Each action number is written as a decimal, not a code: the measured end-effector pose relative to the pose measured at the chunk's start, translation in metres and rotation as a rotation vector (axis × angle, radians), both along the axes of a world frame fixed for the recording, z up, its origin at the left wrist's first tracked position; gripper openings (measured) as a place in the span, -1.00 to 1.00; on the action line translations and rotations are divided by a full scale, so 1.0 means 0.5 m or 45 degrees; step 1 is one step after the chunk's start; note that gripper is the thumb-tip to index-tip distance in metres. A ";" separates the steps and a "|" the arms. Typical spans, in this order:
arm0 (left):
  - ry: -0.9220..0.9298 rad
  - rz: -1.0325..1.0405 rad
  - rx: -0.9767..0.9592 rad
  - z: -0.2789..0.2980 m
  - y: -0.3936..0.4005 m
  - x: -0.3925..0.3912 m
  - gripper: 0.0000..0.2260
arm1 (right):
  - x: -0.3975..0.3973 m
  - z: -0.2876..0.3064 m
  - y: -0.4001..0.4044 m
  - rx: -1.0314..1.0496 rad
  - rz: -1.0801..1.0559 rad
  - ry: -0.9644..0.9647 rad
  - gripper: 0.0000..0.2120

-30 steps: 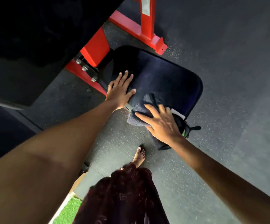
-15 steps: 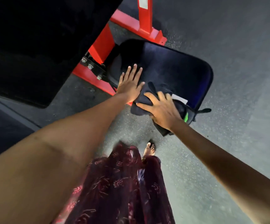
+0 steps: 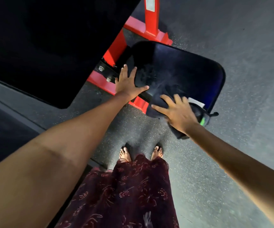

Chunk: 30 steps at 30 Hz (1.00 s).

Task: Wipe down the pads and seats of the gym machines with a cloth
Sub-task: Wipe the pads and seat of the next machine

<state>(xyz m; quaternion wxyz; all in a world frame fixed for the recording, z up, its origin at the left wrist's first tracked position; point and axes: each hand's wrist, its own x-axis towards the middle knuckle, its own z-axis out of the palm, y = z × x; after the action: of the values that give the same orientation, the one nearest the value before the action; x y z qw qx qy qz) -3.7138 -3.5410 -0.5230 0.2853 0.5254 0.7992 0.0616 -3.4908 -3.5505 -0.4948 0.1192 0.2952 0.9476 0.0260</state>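
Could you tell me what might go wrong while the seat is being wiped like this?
The cloth hangs off the seat edge under the flat right hand; it may slip to the floor. The dark object with a green mark at the seat's near corner could get knocked off. The left hand rests beside the frame bolts and could scrape them.

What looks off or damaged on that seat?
No damage shows. The seat pad carries hazy streaks near its middle, likely wipe residue. The right hand presses the dark cloth at the near edge, where it overhangs; the left hand rests on the left edge.
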 end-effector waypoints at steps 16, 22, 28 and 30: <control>-0.240 0.154 0.207 0.008 0.042 -0.079 -0.70 | -0.080 -0.013 0.032 0.005 -0.007 0.061 -0.37; -0.303 0.175 0.188 0.011 0.058 -0.104 -0.73 | -0.203 -0.029 0.063 -0.031 -0.067 0.083 -0.50; -1.003 0.896 0.343 0.001 0.045 -0.109 -0.63 | -0.044 -0.015 0.027 0.004 0.040 0.090 -0.28; -1.156 1.039 0.387 -0.004 0.042 -0.109 -0.67 | -0.046 -0.016 0.026 -0.008 0.022 0.056 -0.25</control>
<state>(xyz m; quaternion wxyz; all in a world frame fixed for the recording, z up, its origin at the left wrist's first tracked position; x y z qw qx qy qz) -3.7680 -3.5201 -0.5248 0.4720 0.1342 0.7168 0.4953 -3.5140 -3.5375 -0.5031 0.0991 0.2872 0.9526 0.0174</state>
